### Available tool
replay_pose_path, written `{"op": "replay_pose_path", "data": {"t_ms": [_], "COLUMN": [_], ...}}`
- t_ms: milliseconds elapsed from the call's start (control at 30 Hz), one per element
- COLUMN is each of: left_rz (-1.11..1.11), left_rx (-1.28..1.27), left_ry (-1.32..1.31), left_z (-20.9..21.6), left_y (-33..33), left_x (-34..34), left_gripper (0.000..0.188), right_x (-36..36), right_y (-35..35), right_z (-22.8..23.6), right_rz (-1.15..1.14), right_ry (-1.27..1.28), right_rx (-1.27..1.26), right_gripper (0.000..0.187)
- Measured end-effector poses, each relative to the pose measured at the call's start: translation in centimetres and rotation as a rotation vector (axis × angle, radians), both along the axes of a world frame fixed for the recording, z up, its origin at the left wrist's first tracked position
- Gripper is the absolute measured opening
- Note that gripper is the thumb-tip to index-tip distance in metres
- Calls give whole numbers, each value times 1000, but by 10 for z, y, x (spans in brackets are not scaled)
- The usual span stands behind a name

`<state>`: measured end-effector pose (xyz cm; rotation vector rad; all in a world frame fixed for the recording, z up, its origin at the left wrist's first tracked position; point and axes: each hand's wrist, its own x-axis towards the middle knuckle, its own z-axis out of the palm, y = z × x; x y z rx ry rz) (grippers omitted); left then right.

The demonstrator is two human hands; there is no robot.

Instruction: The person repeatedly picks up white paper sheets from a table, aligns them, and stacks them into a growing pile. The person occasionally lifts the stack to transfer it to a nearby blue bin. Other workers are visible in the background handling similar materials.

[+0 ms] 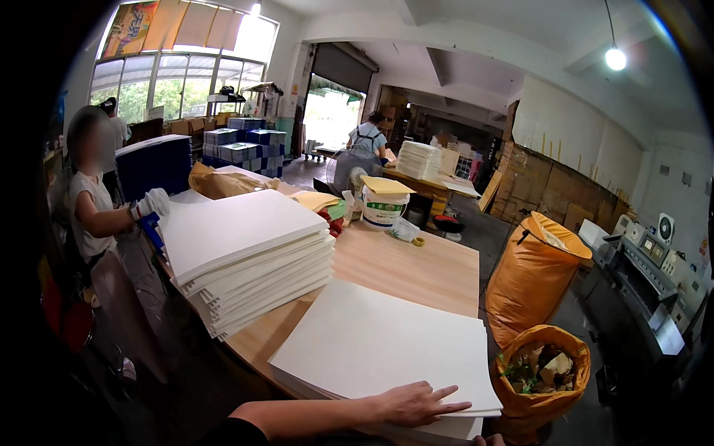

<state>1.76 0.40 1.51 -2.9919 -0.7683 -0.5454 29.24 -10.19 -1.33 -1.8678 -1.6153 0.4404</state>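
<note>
A low stack of large white sheets (pixel 387 338) lies on the near right part of the wood-coloured table. My left hand (pixel 420 404) rests flat on its top near the front edge, some fingers stretched out to the right. Just beyond the stack's near right corner, at the picture's lower edge, a small part of my right hand (pixel 489 440) shows; the rest is cut off, so its grip is hidden. To the left stands a taller stack of white sheets (pixel 245 230), its layers slightly uneven.
On the table (pixel 416 260) stand a white bucket (pixel 383 204) and a yellow tape roll (pixel 419 241). Orange sacks (pixel 532 275) stand on the floor at right, before a grey machine (pixel 647 260). A gloved co-worker (pixel 100 201) is beside the tall stack; another person (pixel 366 141) works farther back.
</note>
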Motion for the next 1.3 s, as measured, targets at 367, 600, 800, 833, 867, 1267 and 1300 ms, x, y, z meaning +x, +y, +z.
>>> {"op": "replay_pose_path", "data": {"t_ms": [367, 600, 800, 833, 867, 1267, 1300], "left_rz": [-42, -63, -3, 8, 3, 9, 3], "left_rx": [-171, -149, -232, -235, -220, -107, -112], "left_ry": [-119, -205, -196, -197, -221, -182, -196], "left_z": [2, 3, 4, 10, 14, 20, 20], "left_y": [11, 11, 12, 10, 9, 1, 2], "left_x": [-14, -11, -15, -14, -14, -12, -12], "left_gripper": [46, 39, 45, 42, 38, 45, 46], "right_x": [-56, -38, -50, -50, -51, -50, -50], "right_y": [38, 64, 59, 61, 64, 64, 63], "right_z": [34, -4, 20, 19, 22, 23, 24], "right_rz": [35, 3, 13, -2, -1, 88, 85], "right_ry": [195, 587, 652, 789, 924, 1361, 1343], "right_rx": [173, 214, 189, 173, 169, 134, 131], "right_gripper": [28, 29, 36, 35, 35, 33, 33]}}
